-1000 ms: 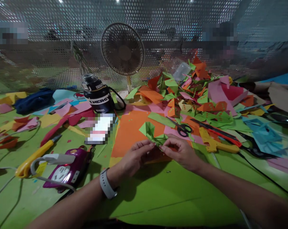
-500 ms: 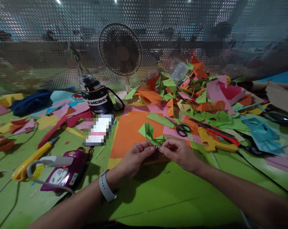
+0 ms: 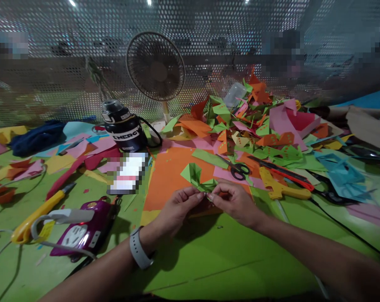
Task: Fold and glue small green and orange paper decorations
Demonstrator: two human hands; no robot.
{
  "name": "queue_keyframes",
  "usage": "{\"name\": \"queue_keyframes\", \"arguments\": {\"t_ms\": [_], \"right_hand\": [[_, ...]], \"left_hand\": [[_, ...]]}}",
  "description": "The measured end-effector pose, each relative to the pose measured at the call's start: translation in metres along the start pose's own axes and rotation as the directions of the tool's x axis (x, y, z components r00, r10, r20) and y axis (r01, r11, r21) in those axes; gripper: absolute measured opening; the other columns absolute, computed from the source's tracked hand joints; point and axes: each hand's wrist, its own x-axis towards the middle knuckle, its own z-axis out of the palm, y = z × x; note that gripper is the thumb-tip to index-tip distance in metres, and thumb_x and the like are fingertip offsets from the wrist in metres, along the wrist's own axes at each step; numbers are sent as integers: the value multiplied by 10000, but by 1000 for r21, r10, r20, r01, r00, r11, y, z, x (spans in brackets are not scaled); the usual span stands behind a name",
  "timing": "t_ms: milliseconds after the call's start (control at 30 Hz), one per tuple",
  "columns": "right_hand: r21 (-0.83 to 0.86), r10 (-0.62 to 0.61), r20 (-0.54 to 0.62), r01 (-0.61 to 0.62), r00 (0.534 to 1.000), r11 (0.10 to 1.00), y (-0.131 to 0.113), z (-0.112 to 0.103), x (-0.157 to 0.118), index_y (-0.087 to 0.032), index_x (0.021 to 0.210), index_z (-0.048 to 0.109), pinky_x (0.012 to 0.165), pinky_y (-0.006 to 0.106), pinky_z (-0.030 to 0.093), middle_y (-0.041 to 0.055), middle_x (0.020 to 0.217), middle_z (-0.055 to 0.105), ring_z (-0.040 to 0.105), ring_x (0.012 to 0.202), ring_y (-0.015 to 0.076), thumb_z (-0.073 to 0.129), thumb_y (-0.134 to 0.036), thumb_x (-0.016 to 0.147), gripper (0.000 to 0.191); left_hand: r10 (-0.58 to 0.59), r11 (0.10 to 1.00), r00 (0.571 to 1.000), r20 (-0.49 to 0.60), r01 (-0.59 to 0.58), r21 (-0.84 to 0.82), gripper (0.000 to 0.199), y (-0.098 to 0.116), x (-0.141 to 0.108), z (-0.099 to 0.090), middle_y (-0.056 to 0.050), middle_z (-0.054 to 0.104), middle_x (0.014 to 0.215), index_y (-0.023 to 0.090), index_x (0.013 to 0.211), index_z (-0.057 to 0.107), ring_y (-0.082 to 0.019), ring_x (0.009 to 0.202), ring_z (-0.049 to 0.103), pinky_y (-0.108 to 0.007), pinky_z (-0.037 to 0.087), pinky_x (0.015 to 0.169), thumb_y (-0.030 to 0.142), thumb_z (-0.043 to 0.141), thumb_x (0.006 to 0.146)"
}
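Observation:
A folded piece of green paper (image 3: 192, 174) is pinched between my two hands, just above the near edge of the orange sheet (image 3: 165, 180). My left hand (image 3: 181, 206) closes thumb and forefinger on its near left side. From the right, my right hand (image 3: 235, 203) pinches the same paper, the fingertips of both hands almost touching. The part between the fingertips is too small to make out. Beyond my right hand lie black-handled scissors (image 3: 239, 170) and a flat green paper strip (image 3: 209, 157).
At right lie a yellow glue gun (image 3: 281, 188) and a red-and-black tool (image 3: 281, 172). Paper scraps (image 3: 221, 113) heap up behind. On the left are a phone (image 3: 128, 172), a purple power strip (image 3: 83, 228), a yellow-handled tool (image 3: 39, 218) and a dark bottle (image 3: 125, 128). A fan (image 3: 155, 67) stands behind.
The whole view has shifted slightly, so things sit a little further left. Both hands keep the same pinch on the green paper, with hardly any visible finger movement.

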Motion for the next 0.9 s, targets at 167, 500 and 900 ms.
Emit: {"name": "queue_keyframes", "arguments": {"t_ms": [167,500,900], "right_hand": [[-11,16,-4,-16,1000,1000,0,1,-1,-168,658,595,572,218,409,-12,680,537,509,632,104,589,-250,829,190],[-35,46,14,-46,999,998,0,3,0,-173,660,599,561,225,402,-15,676,545,506,620,104,596,-258,817,179],[-115,-39,85,49,996,992,-2,0,2,-189,688,554,642,251,426,-2,748,510,519,711,130,582,-307,872,220]], "left_hand": [[4,1000,1000,8,-4,-20,93,-2,0,-1,-12,749,805,173,807,742,-106,759,682,-207,510,792,260,742,773],[5,1000,996,-85,-3,22,176,-1,0,5,-14,735,679,164,728,738,-109,654,669,-205,511,690,336,778,723],[71,995,986,-152,-58,84,223,-4,0,8,-28,718,652,153,706,695,-154,621,664,-280,520,672,366,753,734]]}}
